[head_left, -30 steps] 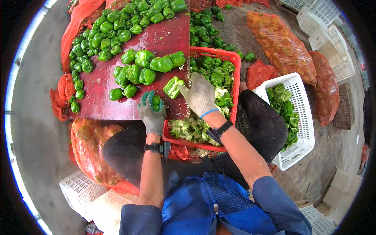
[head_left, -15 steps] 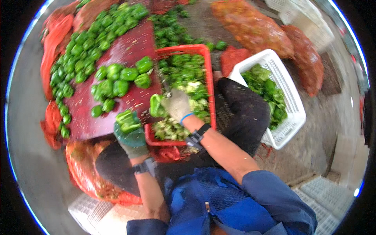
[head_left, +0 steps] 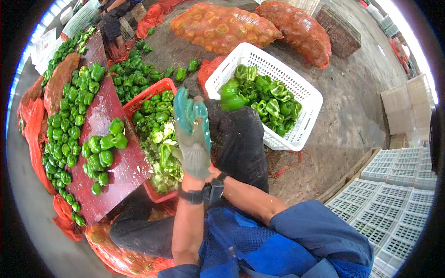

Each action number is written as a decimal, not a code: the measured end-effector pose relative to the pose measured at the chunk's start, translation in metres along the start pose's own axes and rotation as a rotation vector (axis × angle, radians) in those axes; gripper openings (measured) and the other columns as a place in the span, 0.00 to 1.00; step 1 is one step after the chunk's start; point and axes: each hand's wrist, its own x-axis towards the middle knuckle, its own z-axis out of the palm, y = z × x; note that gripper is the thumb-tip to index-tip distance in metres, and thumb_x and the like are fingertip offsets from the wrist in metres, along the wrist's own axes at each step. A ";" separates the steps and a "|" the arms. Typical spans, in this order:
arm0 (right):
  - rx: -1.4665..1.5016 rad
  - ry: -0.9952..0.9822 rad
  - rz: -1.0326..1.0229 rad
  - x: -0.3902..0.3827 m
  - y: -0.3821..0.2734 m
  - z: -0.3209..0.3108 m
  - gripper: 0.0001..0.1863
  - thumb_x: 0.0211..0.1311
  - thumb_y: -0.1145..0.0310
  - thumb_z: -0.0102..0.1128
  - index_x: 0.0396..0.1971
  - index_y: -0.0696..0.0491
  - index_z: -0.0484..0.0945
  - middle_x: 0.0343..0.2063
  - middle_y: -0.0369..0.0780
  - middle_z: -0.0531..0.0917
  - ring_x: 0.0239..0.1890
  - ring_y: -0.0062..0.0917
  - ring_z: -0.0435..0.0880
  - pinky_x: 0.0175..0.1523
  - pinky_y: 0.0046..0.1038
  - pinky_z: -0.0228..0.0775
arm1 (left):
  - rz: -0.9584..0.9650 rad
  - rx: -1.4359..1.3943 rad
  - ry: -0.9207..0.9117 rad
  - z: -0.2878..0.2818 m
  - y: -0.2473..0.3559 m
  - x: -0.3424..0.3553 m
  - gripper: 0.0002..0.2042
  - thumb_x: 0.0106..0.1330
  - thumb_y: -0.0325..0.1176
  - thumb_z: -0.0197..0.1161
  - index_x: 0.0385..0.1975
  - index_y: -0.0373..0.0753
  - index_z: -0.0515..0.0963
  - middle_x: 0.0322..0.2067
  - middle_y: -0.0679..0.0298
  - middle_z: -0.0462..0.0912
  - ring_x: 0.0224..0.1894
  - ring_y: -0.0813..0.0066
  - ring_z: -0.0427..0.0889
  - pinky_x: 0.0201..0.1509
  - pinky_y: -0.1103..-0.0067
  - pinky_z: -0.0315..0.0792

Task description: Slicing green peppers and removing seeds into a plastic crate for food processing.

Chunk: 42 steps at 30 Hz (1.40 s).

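My left hand [head_left: 192, 129], in a grey glove with teal-coated fingers, reaches over the red crate's right side. Its fingers are stretched out and hold nothing. A motion-blurred green bell pepper [head_left: 232, 96] is apart from them, at the near-left edge of the white crate [head_left: 289, 143]. That crate contains several opened green peppers [head_left: 273, 104]. My right forearm [head_left: 252, 201] passes beneath my left wrist, which hides most of my right hand; its fingers do not show. Beside the gloves, the red crate [head_left: 160, 85] contains pepper pieces and pale cores [head_left: 160, 136].
Whole green peppers [head_left: 99, 153] lie on a dark red board [head_left: 116, 194] at left, with more on the floor beyond. Full orange net sacks [head_left: 222, 28] lie at the back. White crates [head_left: 384, 208] stand lower right. Another person's legs [head_left: 113, 23] show at far left.
My left hand has swung right and up from the board and let go of the pepper, which is now by the white crate. My right hand has slipped behind the left wrist. The view has turned right.
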 end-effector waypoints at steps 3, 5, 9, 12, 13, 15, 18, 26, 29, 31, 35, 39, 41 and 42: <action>-0.130 0.021 -0.019 0.015 -0.023 -0.011 0.20 0.61 0.62 0.74 0.45 0.62 0.86 0.36 0.51 0.90 0.41 0.44 0.91 0.47 0.44 0.83 | 0.176 0.445 0.119 -0.032 0.000 -0.001 0.31 0.80 0.33 0.64 0.79 0.31 0.63 0.77 0.51 0.68 0.75 0.60 0.71 0.78 0.66 0.67; -0.403 0.042 -0.257 0.009 -0.047 -0.021 0.20 0.59 0.64 0.74 0.44 0.64 0.86 0.31 0.50 0.89 0.32 0.39 0.89 0.41 0.41 0.81 | 0.104 0.310 0.240 -0.092 -0.012 -0.009 0.26 0.84 0.34 0.58 0.78 0.33 0.66 0.73 0.53 0.74 0.72 0.63 0.75 0.77 0.68 0.70; -0.646 -0.133 -0.384 -0.010 -0.088 -0.021 0.16 0.57 0.63 0.73 0.34 0.62 0.82 0.33 0.57 0.87 0.40 0.54 0.88 0.49 0.47 0.82 | -0.144 0.111 0.127 -0.190 -0.025 -0.045 0.21 0.84 0.40 0.55 0.71 0.38 0.74 0.62 0.59 0.84 0.62 0.63 0.83 0.68 0.69 0.78; -0.892 -0.287 -0.487 -0.013 -0.088 -0.016 0.17 0.58 0.61 0.72 0.38 0.60 0.84 0.37 0.57 0.87 0.45 0.52 0.88 0.54 0.48 0.80 | 0.191 1.043 -0.219 -0.157 -0.001 -0.069 0.23 0.74 0.28 0.65 0.68 0.35 0.75 0.63 0.56 0.82 0.63 0.62 0.83 0.69 0.69 0.77; -0.923 -0.285 -0.505 -0.009 -0.074 -0.012 0.17 0.58 0.61 0.72 0.39 0.60 0.85 0.37 0.56 0.88 0.45 0.52 0.89 0.55 0.48 0.81 | 0.168 0.941 -0.195 -0.148 -0.004 -0.077 0.26 0.70 0.25 0.67 0.68 0.34 0.74 0.63 0.55 0.81 0.63 0.60 0.82 0.70 0.69 0.76; -0.896 -0.348 -0.437 -0.020 -0.073 -0.001 0.17 0.59 0.60 0.73 0.41 0.58 0.86 0.37 0.54 0.89 0.44 0.50 0.89 0.53 0.46 0.82 | 0.152 0.953 -0.110 -0.192 -0.043 -0.093 0.32 0.63 0.24 0.72 0.70 0.33 0.72 0.61 0.53 0.81 0.64 0.59 0.82 0.71 0.70 0.74; -0.814 -0.256 -0.336 -0.030 -0.072 0.001 0.18 0.60 0.57 0.76 0.39 0.56 0.86 0.36 0.52 0.89 0.41 0.49 0.89 0.49 0.44 0.83 | -0.058 0.817 0.042 -0.197 -0.050 -0.098 0.23 0.80 0.43 0.56 0.69 0.40 0.75 0.63 0.58 0.83 0.63 0.66 0.84 0.67 0.63 0.81; -0.983 -0.148 -0.661 -0.050 -0.036 0.014 0.12 0.61 0.64 0.66 0.34 0.58 0.86 0.38 0.55 0.88 0.44 0.54 0.88 0.53 0.52 0.81 | -0.348 -0.553 0.351 -0.171 -0.082 -0.094 0.24 0.84 0.52 0.50 0.68 0.44 0.77 0.61 0.59 0.84 0.62 0.60 0.83 0.70 0.62 0.77; -1.026 -0.219 -0.686 -0.040 -0.029 0.000 0.09 0.56 0.69 0.63 0.31 0.59 0.85 0.35 0.55 0.88 0.42 0.55 0.88 0.51 0.52 0.81 | -0.461 -0.560 0.425 -0.164 -0.087 -0.100 0.24 0.85 0.54 0.50 0.66 0.44 0.79 0.58 0.58 0.86 0.58 0.61 0.85 0.66 0.65 0.81; -1.067 -0.269 -0.709 -0.037 -0.026 -0.003 0.11 0.57 0.68 0.65 0.35 0.60 0.85 0.34 0.55 0.88 0.41 0.55 0.88 0.50 0.52 0.81 | -0.474 -0.545 0.482 -0.169 -0.091 -0.103 0.24 0.85 0.54 0.50 0.65 0.43 0.79 0.57 0.58 0.86 0.57 0.61 0.85 0.65 0.66 0.81; -0.781 -0.324 -0.563 -0.047 -0.035 -0.005 0.12 0.65 0.66 0.70 0.37 0.61 0.84 0.25 0.44 0.87 0.25 0.37 0.87 0.33 0.39 0.79 | -0.362 -0.476 0.282 -0.189 -0.090 -0.102 0.22 0.85 0.48 0.51 0.69 0.42 0.74 0.60 0.58 0.84 0.59 0.62 0.85 0.67 0.66 0.81; -0.321 -0.123 -0.095 -0.042 -0.042 -0.013 0.12 0.69 0.67 0.71 0.34 0.60 0.80 0.19 0.36 0.79 0.16 0.21 0.78 0.21 0.30 0.71 | -0.259 -0.682 0.298 -0.205 -0.076 -0.092 0.20 0.85 0.44 0.50 0.70 0.44 0.73 0.59 0.58 0.85 0.60 0.61 0.85 0.69 0.61 0.80; -0.335 -0.106 -0.086 -0.043 -0.045 -0.011 0.12 0.68 0.67 0.71 0.33 0.61 0.80 0.19 0.38 0.79 0.18 0.24 0.80 0.24 0.33 0.73 | -0.202 -0.615 0.396 -0.213 -0.063 -0.083 0.20 0.85 0.46 0.49 0.67 0.45 0.77 0.56 0.57 0.87 0.59 0.59 0.86 0.67 0.60 0.82; -0.327 -0.094 -0.037 -0.046 -0.044 -0.011 0.12 0.67 0.67 0.70 0.33 0.61 0.80 0.19 0.40 0.80 0.20 0.27 0.81 0.27 0.36 0.75 | -0.162 -0.584 0.425 -0.221 -0.054 -0.084 0.20 0.84 0.41 0.53 0.70 0.43 0.75 0.56 0.56 0.87 0.57 0.61 0.87 0.64 0.64 0.83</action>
